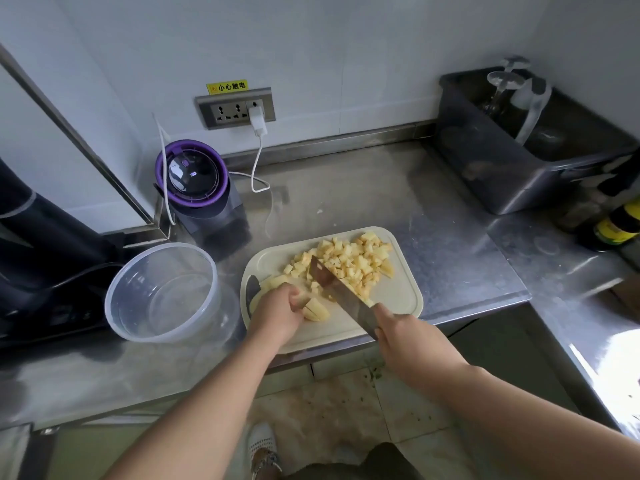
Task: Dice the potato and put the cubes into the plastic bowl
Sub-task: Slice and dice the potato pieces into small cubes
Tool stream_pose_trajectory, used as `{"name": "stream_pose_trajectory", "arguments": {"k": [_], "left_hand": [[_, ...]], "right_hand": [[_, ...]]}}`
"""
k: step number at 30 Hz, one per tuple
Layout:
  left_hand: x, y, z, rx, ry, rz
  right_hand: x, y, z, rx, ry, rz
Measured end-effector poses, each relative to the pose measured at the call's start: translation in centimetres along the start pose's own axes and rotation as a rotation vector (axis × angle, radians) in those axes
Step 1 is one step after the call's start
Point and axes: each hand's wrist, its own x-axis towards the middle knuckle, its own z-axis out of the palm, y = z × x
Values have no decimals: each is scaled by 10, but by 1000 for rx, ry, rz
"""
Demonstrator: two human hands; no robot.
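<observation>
**Head view: we are dicing potato on the board**

We are looking down at a steel counter (363, 188), where a cream cutting board (398, 296) is lying near the front edge. Our left hand (277, 308) is curling its fingers over the uncut potato piece (317, 311) at the board's near left, pinning it down. Our right hand (408, 341) is grasping the handle of the knife (337, 289), whose broad blade is slanting across the board toward the far left; we cannot tell whether its edge is touching the board. The potato cubes (353, 259) are lying heaped on the far right part of the board. The plastic bowl (166, 244), clear and round, is standing upright just beside the board's left edge.

On the wall we are reading a yellow sticker (227, 86) saying "小心触电" above a socket strip (235, 107), with a white charger (258, 121) plugged in. A bottle (620, 226) at far right is carrying a yellow label too blurred to read.
</observation>
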Motion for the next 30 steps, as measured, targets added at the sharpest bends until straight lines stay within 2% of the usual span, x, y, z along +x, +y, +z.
{"name": "stream_pose_trajectory", "arguments": {"k": [4,7,13,16,19,23,26,30], "left_hand": [[5,15,-14,434,-236,361],[9,26,-17,609,-324,427],[13,35,-15,747,-315,488],[11,34,-12,705,-281,433],[5,32,-3,555,-220,278],[-5,34,18,405,-31,49],[-10,27,31,328,103,6],[-15,12,34,201,93,25]], "right_hand": [[6,8,-10,28,37,61],[8,11,-13,35,35,87],[9,13,-8,32,16,83],[10,14,-6,30,10,80],[8,12,-4,29,-2,61],[10,7,3,11,-23,40],[11,6,11,-30,-47,45],[7,3,16,-46,-76,39]]}}
